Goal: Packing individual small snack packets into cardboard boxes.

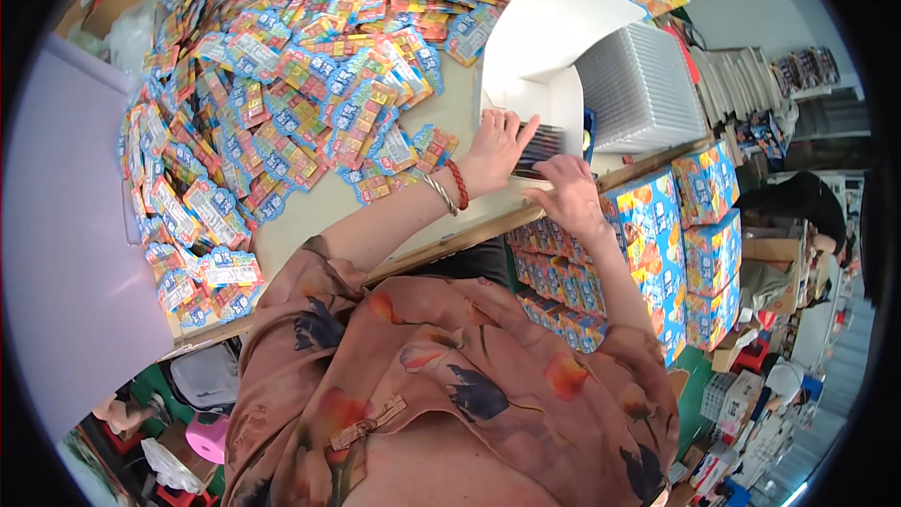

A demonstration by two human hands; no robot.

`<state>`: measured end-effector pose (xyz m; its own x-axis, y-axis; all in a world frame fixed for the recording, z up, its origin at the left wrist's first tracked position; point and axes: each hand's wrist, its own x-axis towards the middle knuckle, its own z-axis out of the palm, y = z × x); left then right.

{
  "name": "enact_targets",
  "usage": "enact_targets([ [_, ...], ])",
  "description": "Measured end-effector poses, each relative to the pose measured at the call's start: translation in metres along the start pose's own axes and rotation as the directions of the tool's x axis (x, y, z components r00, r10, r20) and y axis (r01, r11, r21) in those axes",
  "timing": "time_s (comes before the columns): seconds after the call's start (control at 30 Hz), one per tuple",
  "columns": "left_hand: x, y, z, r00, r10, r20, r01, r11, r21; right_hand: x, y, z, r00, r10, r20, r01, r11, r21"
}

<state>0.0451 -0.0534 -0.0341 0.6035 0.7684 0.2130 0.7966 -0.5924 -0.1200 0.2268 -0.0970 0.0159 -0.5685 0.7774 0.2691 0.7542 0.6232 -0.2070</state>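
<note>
A white open box (535,33), its tall flap raised, stands near the table's front edge. At its near end is a tight row of thin, dark-edged flat packs (543,143). My left hand (493,152) grips the left side of this row, with fingers bent over its top. On the near right side, my right hand (569,190) has its curled fingers against the same row. What the packs are cannot be made out, since their faces are hidden. A blue-edged item (588,131) shows beside the box.
Colourful blister packs (347,103) lie heaped over the table (291,225). A stack of clear plastic trays (638,84) stands right of the box. Blue printed cartons (648,235) are piled below the table's wooden edge. A pale purple panel (75,197) borders the left. Another person (798,207) is at far right.
</note>
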Motion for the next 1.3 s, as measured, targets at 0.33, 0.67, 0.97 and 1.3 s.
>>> enact_targets([
  [0.33, -0.006, 0.007, -0.006, 0.999, -0.049, 0.009, 0.048, 0.996, 0.071, 0.050, 0.030, 0.019, 0.843, 0.534, -0.063, -0.532, 0.811, -0.242],
  [0.67, -0.018, 0.017, -0.002, 0.964, -0.253, -0.085, 0.252, 0.968, -0.020, 0.040, 0.015, 0.042, 0.720, 0.592, -0.362, -0.598, 0.794, 0.107],
  [0.97, 0.064, -0.063, 0.002, 0.943, -0.332, 0.029, 0.325, 0.936, 0.136, 0.143, 0.079, 0.066, 0.707, 0.467, -0.532, -0.476, 0.870, 0.130],
  [1.3, 0.057, -0.080, 0.014, 0.947, -0.308, -0.090, 0.307, 0.951, -0.027, 0.165, 0.083, 0.068, 0.870, 0.272, -0.411, -0.323, 0.944, -0.060],
])
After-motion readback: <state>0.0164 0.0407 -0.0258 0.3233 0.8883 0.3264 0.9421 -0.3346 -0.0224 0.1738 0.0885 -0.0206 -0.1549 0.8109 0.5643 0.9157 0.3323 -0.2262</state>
